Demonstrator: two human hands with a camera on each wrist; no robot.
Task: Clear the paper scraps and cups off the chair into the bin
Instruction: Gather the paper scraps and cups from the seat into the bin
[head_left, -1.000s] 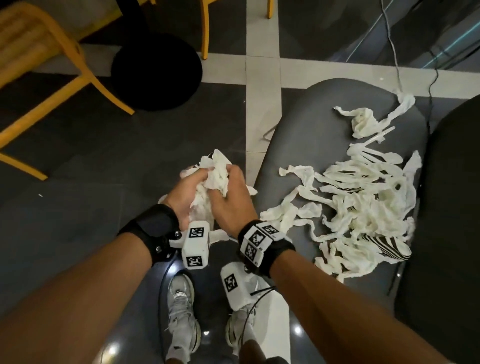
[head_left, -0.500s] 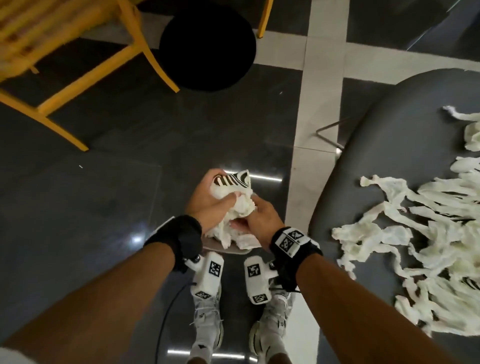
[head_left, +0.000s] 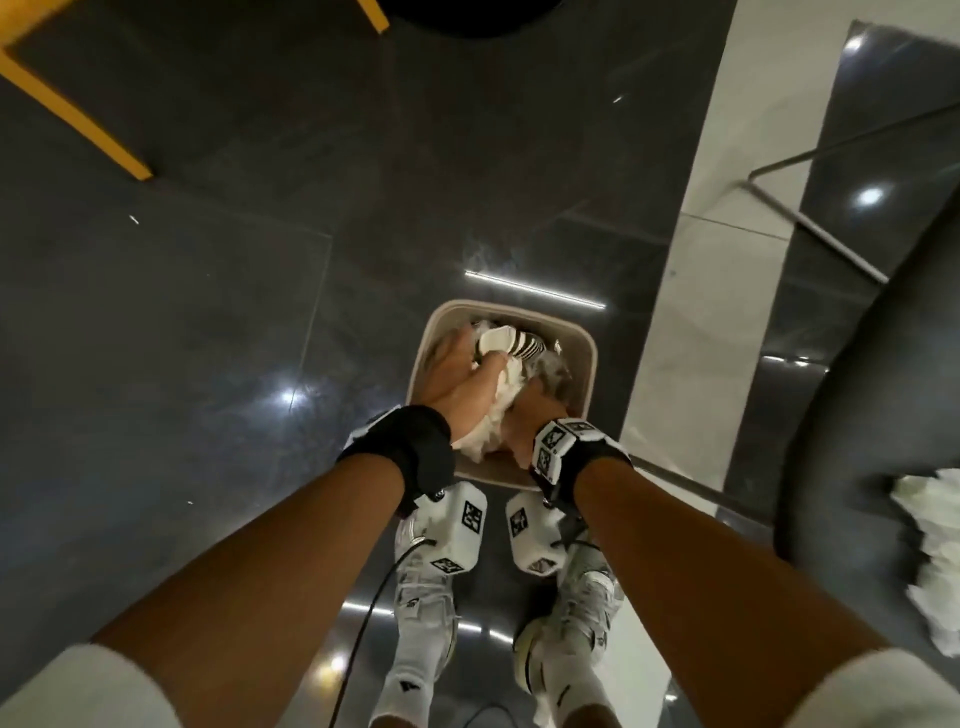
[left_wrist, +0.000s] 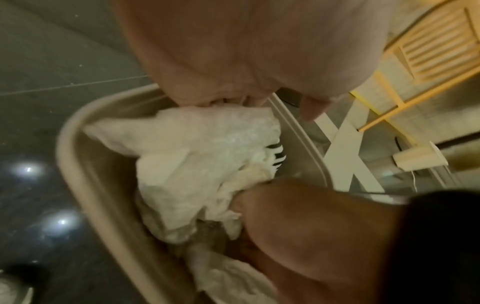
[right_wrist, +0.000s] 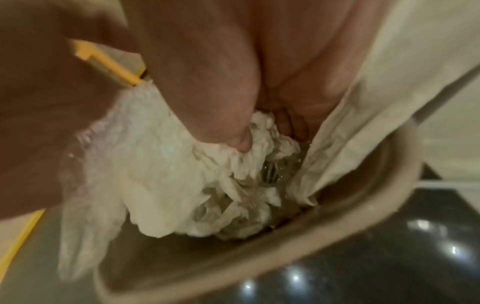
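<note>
At frame centre, a wad of paper scraps (head_left: 491, 426) with a striped cup (head_left: 511, 344) is clutched by the left hand (head_left: 457, 384) and right hand (head_left: 535, 415), fingers curled round it, inside the bin (head_left: 584, 353).

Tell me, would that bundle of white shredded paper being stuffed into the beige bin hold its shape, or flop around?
Probably floppy: the bundle of white shredded paper bulges out between the left hand and right hand and hangs in loose folds. Likely light and squashable, since it crumples into the beige bin. The striped paper cup inside it looks stiffer.
</note>
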